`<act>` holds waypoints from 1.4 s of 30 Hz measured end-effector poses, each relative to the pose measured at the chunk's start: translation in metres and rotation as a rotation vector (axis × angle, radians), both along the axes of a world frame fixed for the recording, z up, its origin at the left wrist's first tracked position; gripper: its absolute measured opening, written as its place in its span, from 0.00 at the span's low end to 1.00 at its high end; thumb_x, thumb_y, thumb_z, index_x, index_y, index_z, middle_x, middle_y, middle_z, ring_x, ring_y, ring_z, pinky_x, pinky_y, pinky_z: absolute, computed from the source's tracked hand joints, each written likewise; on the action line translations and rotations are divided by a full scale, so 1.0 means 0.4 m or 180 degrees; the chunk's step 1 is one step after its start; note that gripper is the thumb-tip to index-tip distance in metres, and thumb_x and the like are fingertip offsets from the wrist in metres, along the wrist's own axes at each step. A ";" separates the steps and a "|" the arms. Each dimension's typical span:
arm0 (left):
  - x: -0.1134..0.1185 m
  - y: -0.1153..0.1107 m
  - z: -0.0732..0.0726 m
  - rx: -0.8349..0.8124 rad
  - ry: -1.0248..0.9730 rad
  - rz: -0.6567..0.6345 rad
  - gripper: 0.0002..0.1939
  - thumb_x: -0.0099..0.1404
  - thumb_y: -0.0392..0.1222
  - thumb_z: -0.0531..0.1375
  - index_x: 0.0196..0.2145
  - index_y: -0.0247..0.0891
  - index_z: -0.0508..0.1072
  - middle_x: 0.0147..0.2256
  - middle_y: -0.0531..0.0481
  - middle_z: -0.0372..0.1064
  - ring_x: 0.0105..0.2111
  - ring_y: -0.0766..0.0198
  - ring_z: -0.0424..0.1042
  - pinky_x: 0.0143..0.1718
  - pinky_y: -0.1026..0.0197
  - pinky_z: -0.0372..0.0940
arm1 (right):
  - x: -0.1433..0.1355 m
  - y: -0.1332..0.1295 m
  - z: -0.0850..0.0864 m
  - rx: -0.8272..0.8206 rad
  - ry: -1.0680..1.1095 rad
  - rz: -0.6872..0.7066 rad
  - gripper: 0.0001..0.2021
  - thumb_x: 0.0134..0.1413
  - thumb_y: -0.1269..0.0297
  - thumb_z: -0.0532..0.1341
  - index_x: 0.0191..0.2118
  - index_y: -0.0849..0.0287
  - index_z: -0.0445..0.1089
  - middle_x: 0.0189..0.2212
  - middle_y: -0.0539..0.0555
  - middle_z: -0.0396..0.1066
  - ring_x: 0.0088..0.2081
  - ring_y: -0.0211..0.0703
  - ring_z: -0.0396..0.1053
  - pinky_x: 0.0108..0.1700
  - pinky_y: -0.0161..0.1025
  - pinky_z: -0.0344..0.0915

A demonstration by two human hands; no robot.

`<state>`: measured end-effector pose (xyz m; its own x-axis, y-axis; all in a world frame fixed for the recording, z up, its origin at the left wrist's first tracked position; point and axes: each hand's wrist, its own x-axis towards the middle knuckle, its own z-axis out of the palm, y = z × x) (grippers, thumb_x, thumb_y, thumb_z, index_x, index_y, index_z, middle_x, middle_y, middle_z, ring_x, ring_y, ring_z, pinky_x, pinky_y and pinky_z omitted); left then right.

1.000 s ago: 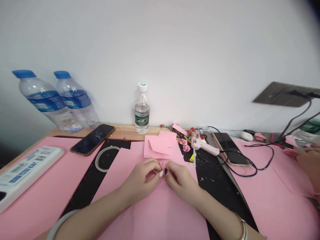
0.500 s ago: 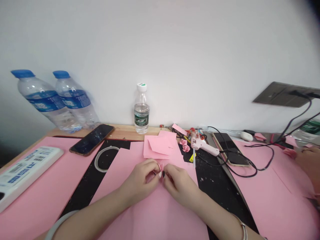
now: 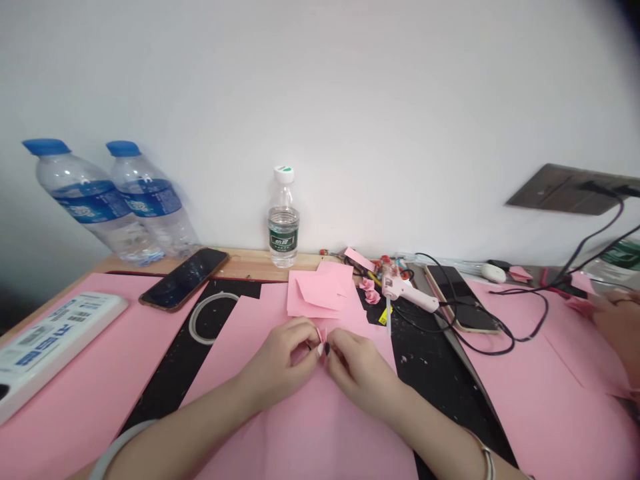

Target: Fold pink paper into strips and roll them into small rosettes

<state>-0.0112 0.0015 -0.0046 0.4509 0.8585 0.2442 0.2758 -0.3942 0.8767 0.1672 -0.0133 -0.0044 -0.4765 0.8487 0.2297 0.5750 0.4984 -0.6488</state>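
Between the fingertips of both hands is a small piece of pink paper, mostly hidden by the fingers. My left hand pinches it from the left side, thumb and forefinger pressed together. From the right, my right hand pinches it too, and the fingertips of both hands nearly touch. Below them lies a large pink sheet. Just beyond the hands rest loose pink paper squares, one folded over. Two small folded pink paper pieces sit beside a pink glue gun.
Bottles stand along the wall. At left are a dark phone, a roll of tape and a white box. Another phone and black cables lie at right. Another person's hand is at the far right edge.
The other person's hand at the far right has shifted slightly. My own hands look almost unmoved, still pinching the pink paper.
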 end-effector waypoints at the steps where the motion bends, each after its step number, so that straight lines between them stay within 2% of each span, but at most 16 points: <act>1: 0.000 0.000 0.000 0.0001 0.0001 0.0006 0.08 0.60 0.28 0.54 0.26 0.38 0.66 0.30 0.52 0.67 0.32 0.64 0.68 0.36 0.63 0.62 | 0.000 -0.001 0.000 0.0011 -0.0003 0.0007 0.10 0.52 0.78 0.51 0.28 0.55 0.50 0.23 0.47 0.57 0.24 0.37 0.56 0.26 0.33 0.50; 20: -0.005 0.001 -0.004 -0.0019 -0.0034 -0.0041 0.09 0.60 0.28 0.52 0.26 0.38 0.65 0.29 0.52 0.66 0.32 0.64 0.67 0.36 0.63 0.62 | -0.001 -0.002 0.008 0.0048 0.0068 -0.0008 0.11 0.51 0.79 0.51 0.27 0.55 0.51 0.22 0.46 0.56 0.23 0.36 0.55 0.25 0.32 0.50; 33: -0.006 0.014 0.001 -0.0233 -0.0017 -0.0151 0.11 0.68 0.37 0.48 0.29 0.39 0.66 0.30 0.50 0.67 0.33 0.61 0.67 0.38 0.60 0.62 | 0.003 0.005 0.014 -0.0079 0.0228 -0.0222 0.11 0.50 0.80 0.51 0.27 0.56 0.54 0.21 0.45 0.57 0.22 0.36 0.57 0.25 0.32 0.52; 42: -0.004 0.010 0.000 -0.0277 -0.0019 -0.0145 0.11 0.69 0.38 0.47 0.31 0.39 0.66 0.32 0.49 0.66 0.34 0.61 0.68 0.39 0.58 0.62 | 0.005 0.006 0.013 -0.0165 0.0279 -0.0271 0.09 0.51 0.79 0.51 0.27 0.56 0.55 0.21 0.46 0.58 0.23 0.36 0.58 0.26 0.31 0.53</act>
<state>-0.0129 0.0057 -0.0045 0.4887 0.8552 0.1724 0.2541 -0.3286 0.9096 0.1693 -0.0110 0.0008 -0.3822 0.8970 0.2220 0.5539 0.4147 -0.7220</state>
